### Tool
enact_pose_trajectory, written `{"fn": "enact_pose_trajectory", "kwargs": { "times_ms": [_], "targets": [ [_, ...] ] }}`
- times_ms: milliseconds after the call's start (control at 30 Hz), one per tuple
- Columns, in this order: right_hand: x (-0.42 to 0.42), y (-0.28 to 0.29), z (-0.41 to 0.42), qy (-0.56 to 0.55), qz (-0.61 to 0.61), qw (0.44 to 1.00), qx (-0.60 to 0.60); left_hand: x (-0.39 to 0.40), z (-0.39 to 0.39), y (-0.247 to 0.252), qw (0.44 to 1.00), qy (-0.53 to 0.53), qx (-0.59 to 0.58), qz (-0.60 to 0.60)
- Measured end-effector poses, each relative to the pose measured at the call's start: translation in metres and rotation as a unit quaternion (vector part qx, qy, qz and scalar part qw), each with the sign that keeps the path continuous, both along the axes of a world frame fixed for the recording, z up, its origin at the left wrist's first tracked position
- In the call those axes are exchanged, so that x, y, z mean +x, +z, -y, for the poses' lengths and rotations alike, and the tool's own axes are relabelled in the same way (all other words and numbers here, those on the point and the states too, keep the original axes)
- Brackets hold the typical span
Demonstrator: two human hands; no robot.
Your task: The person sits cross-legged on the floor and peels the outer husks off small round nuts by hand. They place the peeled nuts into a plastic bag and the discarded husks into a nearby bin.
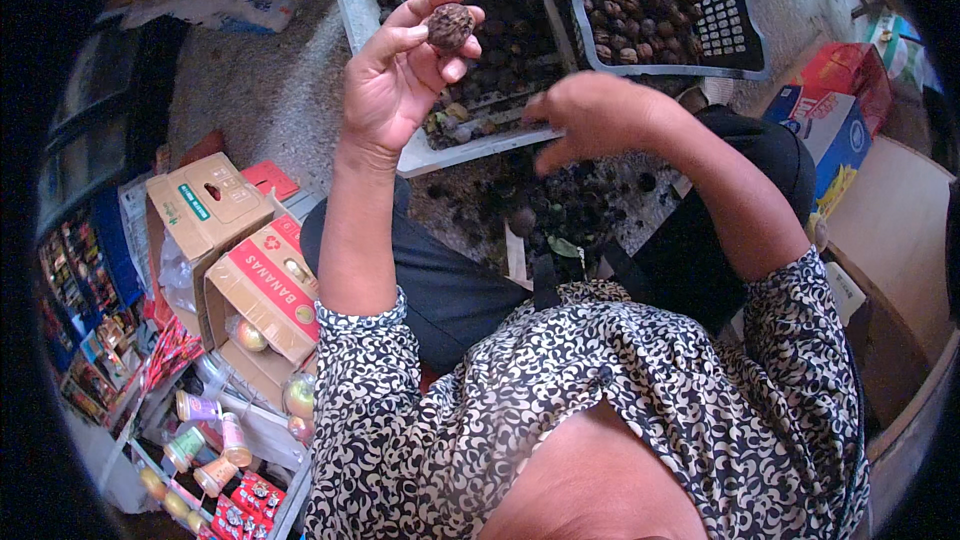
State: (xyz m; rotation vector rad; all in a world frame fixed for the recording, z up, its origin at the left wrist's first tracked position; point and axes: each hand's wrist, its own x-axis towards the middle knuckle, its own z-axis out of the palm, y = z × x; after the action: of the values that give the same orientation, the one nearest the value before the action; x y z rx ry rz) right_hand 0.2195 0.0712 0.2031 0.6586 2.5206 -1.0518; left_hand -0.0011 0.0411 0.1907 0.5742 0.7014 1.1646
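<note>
My left hand (409, 64) is raised over a grey plastic crate (480, 146) and holds a dark brown walnut (450, 26) between thumb and fingertips. My right hand (585, 120), blurred, hovers above the near right corner of that crate with its fingers apart and nothing seen in them. Dark walnuts and a few greenish husk pieces (450, 124) lie in the crate. To its right, a second slotted crate (675, 71) is filled with brown walnuts (630, 0). Between my knees, dark husk debris (551, 202) and a green leaf (564, 247) are scattered.
Cardboard boxes (206, 210), one a banana box (274, 277) with fruit, stand at the left. Below them are plastic cups (217, 476) and red packets (251, 502). A blue snack carton (821, 135), a red bag (847, 79) and a large open carton (885, 217) stand at the right.
</note>
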Motion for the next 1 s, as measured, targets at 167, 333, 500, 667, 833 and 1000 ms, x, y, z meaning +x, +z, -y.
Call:
{"fn": "enact_pose_trajectory", "kwargs": {
  "times_ms": [167,333,500,667,833,1000],
  "targets": [
    [-0.002,-0.021,-0.03,-0.434,-0.252,0.858,-0.107,0.019,-0.022,-0.016,0.985,0.018,-0.039,-0.17],
    [0.0,-0.004,-0.043,-0.405,-0.381,0.83,-0.048,0.074,-0.066,-0.006,0.973,-0.073,0.028,-0.217],
    [0.027,0.041,-0.041,-0.436,-0.124,0.823,0.341,0.048,-0.111,-0.027,0.962,-0.088,0.045,-0.254],
    [0.03,0.059,-0.03,-0.404,-0.133,0.822,0.378,0.007,-0.091,-0.161,0.765,-0.139,-0.004,-0.629],
    [0.022,0.08,-0.021,-0.409,-0.125,0.888,0.167,0.053,-0.035,-0.244,0.604,-0.222,0.072,-0.762],
    [0.009,0.092,-0.014,-0.477,-0.145,0.867,0.011,0.079,-0.014,-0.265,0.483,-0.24,0.254,-0.803]
  ]
}}
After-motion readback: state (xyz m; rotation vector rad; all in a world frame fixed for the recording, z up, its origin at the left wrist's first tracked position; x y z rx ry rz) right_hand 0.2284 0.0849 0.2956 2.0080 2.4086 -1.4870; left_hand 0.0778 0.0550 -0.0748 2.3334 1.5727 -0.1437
